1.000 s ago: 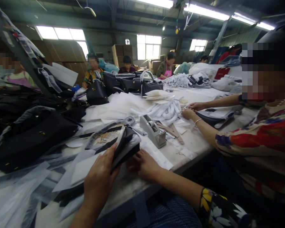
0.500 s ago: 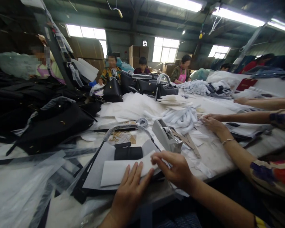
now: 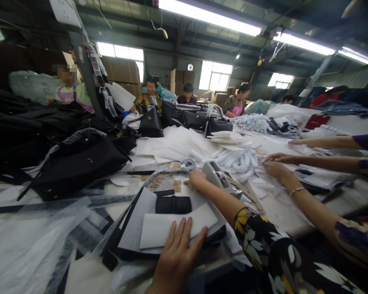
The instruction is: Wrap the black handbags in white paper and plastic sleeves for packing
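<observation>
While pressing one sheet with unclenched left hand.
Right hand by one dispenser, grip unclear; cluttered table, tube lights.

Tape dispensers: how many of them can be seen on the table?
1: the grey tape dispenser stands beside the right hand, partly hidden by the forearm. Others may be hidden.
</observation>
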`<action>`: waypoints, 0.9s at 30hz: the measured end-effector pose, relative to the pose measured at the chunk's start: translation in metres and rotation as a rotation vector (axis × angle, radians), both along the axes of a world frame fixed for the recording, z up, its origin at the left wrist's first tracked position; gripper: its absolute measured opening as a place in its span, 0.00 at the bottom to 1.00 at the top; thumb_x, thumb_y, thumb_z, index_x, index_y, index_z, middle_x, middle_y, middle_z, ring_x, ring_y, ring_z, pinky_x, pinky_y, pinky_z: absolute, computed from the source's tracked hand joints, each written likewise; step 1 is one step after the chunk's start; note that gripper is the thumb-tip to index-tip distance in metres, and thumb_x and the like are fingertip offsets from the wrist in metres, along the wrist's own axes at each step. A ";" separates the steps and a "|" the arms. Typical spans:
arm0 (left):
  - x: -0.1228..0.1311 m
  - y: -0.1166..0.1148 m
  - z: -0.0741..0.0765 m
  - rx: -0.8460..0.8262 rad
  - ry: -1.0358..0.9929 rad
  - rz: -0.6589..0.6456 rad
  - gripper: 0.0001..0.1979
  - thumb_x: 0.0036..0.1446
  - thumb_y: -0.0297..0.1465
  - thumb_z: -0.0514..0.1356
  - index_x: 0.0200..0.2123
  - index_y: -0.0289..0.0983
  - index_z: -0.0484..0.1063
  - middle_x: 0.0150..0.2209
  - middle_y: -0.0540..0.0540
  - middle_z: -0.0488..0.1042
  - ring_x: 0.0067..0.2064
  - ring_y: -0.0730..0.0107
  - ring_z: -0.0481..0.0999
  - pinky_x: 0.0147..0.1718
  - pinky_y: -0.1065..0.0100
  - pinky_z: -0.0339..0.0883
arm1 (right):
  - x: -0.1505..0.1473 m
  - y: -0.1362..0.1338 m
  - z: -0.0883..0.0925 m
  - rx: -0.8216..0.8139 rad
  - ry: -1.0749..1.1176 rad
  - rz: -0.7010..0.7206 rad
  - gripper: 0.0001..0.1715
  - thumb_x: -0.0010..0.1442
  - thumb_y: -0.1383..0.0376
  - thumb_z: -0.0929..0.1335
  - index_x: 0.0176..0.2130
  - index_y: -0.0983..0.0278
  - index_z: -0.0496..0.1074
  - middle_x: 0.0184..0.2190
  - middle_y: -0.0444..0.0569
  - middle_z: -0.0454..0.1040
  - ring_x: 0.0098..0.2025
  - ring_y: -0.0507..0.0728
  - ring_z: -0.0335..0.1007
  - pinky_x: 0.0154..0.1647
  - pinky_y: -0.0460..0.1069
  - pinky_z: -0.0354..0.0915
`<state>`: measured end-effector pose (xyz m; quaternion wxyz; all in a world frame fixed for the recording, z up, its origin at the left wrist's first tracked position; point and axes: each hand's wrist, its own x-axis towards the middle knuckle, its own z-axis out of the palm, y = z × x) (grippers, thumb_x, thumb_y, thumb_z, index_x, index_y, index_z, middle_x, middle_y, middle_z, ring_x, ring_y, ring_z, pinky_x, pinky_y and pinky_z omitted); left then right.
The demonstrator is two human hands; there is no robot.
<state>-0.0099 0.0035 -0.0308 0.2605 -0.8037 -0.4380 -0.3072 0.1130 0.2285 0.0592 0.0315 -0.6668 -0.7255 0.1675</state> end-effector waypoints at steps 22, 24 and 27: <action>-0.010 -0.002 0.026 -0.068 0.125 -0.033 0.30 0.68 0.21 0.43 0.69 0.48 0.53 0.59 0.41 0.73 0.60 0.59 0.73 0.56 0.53 0.71 | 0.059 -0.082 0.026 0.047 1.122 0.171 0.22 0.50 0.56 0.77 0.40 0.67 0.79 0.38 0.49 0.82 0.41 0.56 0.78 0.50 0.52 0.71; -0.011 -0.002 0.029 -0.101 0.139 -0.037 0.30 0.67 0.20 0.44 0.69 0.48 0.53 0.60 0.41 0.72 0.61 0.58 0.72 0.57 0.52 0.70 | 0.068 -0.101 0.031 0.105 1.099 0.208 0.16 0.51 0.58 0.77 0.37 0.66 0.80 0.37 0.48 0.82 0.41 0.57 0.78 0.50 0.51 0.71; -0.013 -0.001 0.032 -0.138 0.153 -0.044 0.31 0.67 0.20 0.45 0.69 0.47 0.51 0.61 0.39 0.70 0.61 0.57 0.71 0.57 0.51 0.69 | 0.081 -0.132 0.032 0.291 0.908 0.349 0.06 0.57 0.62 0.74 0.35 0.63 0.80 0.35 0.46 0.83 0.39 0.55 0.80 0.47 0.48 0.73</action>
